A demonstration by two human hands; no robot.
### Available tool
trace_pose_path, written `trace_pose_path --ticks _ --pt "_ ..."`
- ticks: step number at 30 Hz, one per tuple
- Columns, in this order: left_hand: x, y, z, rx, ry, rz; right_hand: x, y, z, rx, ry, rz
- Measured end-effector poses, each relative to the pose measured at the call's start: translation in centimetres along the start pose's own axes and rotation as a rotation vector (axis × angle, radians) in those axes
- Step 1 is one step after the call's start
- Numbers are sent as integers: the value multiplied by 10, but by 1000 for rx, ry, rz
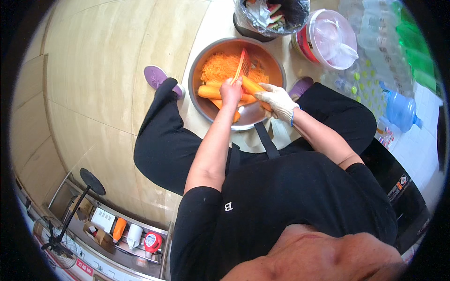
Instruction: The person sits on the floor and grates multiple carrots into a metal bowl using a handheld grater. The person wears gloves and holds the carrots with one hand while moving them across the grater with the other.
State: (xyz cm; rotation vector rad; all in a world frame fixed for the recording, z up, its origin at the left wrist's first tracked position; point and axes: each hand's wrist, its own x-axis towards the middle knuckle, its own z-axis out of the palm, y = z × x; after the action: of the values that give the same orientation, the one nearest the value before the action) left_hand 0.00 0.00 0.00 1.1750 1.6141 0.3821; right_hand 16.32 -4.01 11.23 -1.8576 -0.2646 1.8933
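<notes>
Toward the left of the metal bowl [276, 70], set on the floor [112, 70], a broad heap of shredded carrot [216, 67] is already gathered, while several whole carrots [209, 92] are left ungrated below it. Over the bowl, the grater [242, 65] is gripped at its near end by the bare left hand [230, 91]. Farther right, one carrot [253, 87] is grasped by the gloved right hand [280, 102] and held close against the grater; grating is judged well under way but unfinished.
</notes>
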Motion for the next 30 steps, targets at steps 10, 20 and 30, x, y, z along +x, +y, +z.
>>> trace_pose_path --ticks 10,20,30 --pt "-6 6 0 61 -30 33 66 -18 -23 -233 167 -123" --pt "-11 21 -35 54 128 53 -96 -14 -75 -203 123 -244" --pt "-53 45 -91 -317 257 -296 -105 -6 -80 -159 60 -431"
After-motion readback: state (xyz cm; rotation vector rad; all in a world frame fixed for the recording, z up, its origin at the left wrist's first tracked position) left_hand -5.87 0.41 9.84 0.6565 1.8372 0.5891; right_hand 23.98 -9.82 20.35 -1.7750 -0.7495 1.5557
